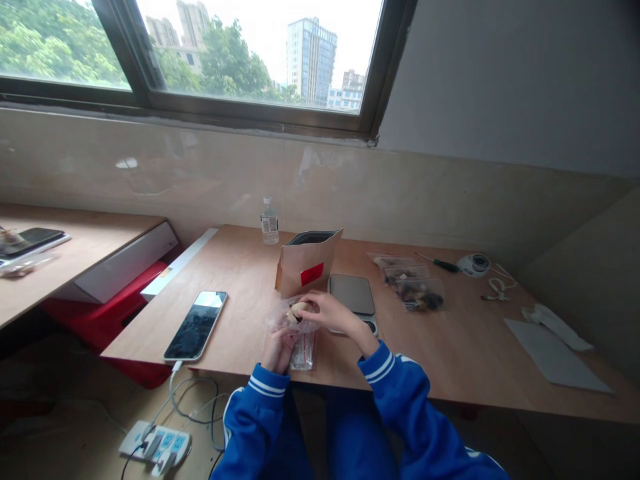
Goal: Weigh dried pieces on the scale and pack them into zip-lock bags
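Note:
My left hand point(279, 347) is closed around the lower part of a clear plastic bag point(277, 317), near the table's front edge. At the bag's mouth, my right hand point(330, 312) has its fingers bent around a pale tan piece point(299, 311) with a dark patch; it looks like a dried mushroom slice, though it is too small to be sure. Flat clear plastic bags point(303, 353) lie under the hands. Just behind them stands a brown kraft paper pouch point(295, 269) with a red label, its top open. A kitchen scale point(353, 294) sits beside my right wrist, partly covered by it.
Filled clear bags point(413, 283) lie right of the scale. Farther right are a screwdriver point(445, 265), a white camera-like device point(475, 265) with its cable and a grey sheet point(555, 357). A charging phone point(197, 327) lies left; a water bottle point(269, 223) stands behind.

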Tool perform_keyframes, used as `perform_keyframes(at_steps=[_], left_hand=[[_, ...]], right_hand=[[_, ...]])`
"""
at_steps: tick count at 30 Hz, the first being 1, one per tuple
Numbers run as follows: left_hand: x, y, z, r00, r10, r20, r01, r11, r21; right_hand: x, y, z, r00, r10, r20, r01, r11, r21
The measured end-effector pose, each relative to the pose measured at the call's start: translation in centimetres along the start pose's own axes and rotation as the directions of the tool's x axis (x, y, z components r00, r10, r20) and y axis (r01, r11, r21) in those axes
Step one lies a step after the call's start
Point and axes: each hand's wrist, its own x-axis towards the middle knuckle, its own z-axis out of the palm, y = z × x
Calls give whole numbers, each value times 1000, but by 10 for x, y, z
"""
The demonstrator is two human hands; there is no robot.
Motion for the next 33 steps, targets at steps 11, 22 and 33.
perform_keyframes(at_steps=[11, 22, 33], left_hand=[[-2, 4, 1, 999, -34, 39, 33, 999, 35], [2, 2, -6, 999, -19, 42, 17, 999, 37], [3, 0, -9, 1000, -6, 7, 6, 1000, 14]], right_hand=[[-7, -21, -56, 957, 17, -288, 56, 969, 240], [66, -37, -101, 869, -330, -368, 225, 927, -300], [64, -37, -95, 903, -299, -308, 244, 948, -205]])
